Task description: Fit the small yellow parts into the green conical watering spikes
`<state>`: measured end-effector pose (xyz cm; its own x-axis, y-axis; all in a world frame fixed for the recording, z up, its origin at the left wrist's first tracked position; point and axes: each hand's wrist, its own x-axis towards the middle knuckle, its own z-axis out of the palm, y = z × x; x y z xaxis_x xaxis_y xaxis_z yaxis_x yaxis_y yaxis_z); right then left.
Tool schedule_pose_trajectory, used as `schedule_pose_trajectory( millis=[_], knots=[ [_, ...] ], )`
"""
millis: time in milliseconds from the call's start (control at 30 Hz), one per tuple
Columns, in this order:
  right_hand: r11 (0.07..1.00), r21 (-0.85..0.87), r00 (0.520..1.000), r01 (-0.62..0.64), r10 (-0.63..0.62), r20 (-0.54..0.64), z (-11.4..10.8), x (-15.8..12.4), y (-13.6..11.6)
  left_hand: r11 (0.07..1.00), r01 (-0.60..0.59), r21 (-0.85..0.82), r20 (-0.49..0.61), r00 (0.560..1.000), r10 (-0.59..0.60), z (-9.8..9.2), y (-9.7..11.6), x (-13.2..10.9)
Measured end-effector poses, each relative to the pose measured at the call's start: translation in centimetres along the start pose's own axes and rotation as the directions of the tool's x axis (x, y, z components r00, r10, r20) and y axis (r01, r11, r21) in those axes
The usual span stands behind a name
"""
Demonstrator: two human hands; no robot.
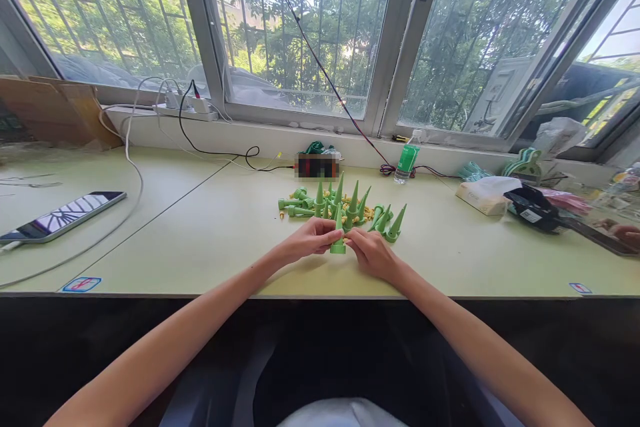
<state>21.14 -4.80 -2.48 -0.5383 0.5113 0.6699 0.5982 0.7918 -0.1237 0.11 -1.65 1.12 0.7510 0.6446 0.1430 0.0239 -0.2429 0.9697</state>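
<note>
With left hand (311,239) and right hand (373,255) pinched together, holding one green spike (339,235) upright near the desk (200,240) front edge. Beyond, heaped unsorted (some standing, others lying): spike pile (350,205).

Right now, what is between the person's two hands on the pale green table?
In the head view, one small green plastic cone stands upright between the left hand and right hand; both touch it.

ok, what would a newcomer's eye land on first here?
The left hand and right hand meet at the near edge of the table, pinching one upright green cone between them. Just behind it is a pile of matching cones mixed with small yellow parts. A smartphone lies far left, and barred windows span the back.
</note>
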Motion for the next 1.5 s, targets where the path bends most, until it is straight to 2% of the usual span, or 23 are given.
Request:
schedule_pose_trajectory(
  millis=[167, 400, 600, 733, 867, 967, 1067, 1100, 1167, 1300, 1400, 1500],
  knots=[
    [0.995, 0.073, 0.998, -0.065, 0.063, 0.028, 0.2, -0.3, 0.3, 0.983, -0.070, 0.173, -0.046, 0.996, 0.079, 0.3, 0.3, -0.1],
    [0.965, 0.188, 0.983, -0.183, 0.177, 0.049, 0.1, -0.2, 0.2, 0.914, -0.177, 0.364, -0.078, 0.972, 0.220, 0.4, -0.8, 0.4],
    [0.936, 0.257, 0.970, -0.242, 0.232, 0.068, 0.1, 0.2, 0.3, 0.756, -0.254, 0.604, -0.055, 0.932, 0.358, 0.4, -1.1, 0.6],
    [0.898, 0.308, 0.949, -0.314, 0.306, 0.076, 0.0, 0.5, 0.3, 0.672, -0.310, 0.673, -0.026, 0.898, 0.439, 0.4, -1.3, 0.4],
    [0.802, 0.422, 0.905, -0.423, 0.394, 0.158, 0.1, 0.6, 0.5, 0.626, -0.341, 0.702, 0.031, 0.892, 0.451, 0.3, -1.5, 0.0],
    [0.678, 0.536, 0.863, -0.502, 0.432, 0.261, 0.4, 0.6, 1.0, 0.592, -0.353, 0.725, 0.058, 0.887, 0.458, 0.3, -1.7, 0.0],
    [0.532, 0.618, 0.809, -0.579, 0.468, 0.356, 0.8, 0.6, 1.3, 0.605, -0.332, 0.724, 0.017, 0.885, 0.465, 0.4, -2.0, 0.3],
    [0.508, 0.625, 0.797, -0.593, 0.481, 0.365, 0.9, 0.7, 1.3, 0.621, -0.318, 0.717, -0.006, 0.887, 0.462, 0.5, -2.0, 0.5],
    [0.534, 0.611, 0.801, -0.585, 0.498, 0.332, 0.8, 0.8, 1.2, 0.673, -0.281, 0.684, -0.061, 0.897, 0.438, 0.5, -2.0, 0.8],
    [0.755, 0.481, 0.890, -0.446, 0.430, 0.150, 0.2, 0.8, 0.7, 0.832, -0.181, 0.524, -0.184, 0.930, 0.318, 0.5, -1.6, 1.1],
    [0.868, 0.350, 0.934, -0.351, 0.350, 0.068, -0.2, 0.6, 0.3, 0.917, -0.143, 0.372, -0.182, 0.958, 0.223, 0.5, -1.1, 0.9],
    [0.916, 0.275, 0.955, -0.294, 0.291, 0.051, -0.2, 0.4, 0.1, 0.955, -0.086, 0.282, -0.161, 0.978, 0.136, 0.6, -0.4, 0.6]
  ],
)
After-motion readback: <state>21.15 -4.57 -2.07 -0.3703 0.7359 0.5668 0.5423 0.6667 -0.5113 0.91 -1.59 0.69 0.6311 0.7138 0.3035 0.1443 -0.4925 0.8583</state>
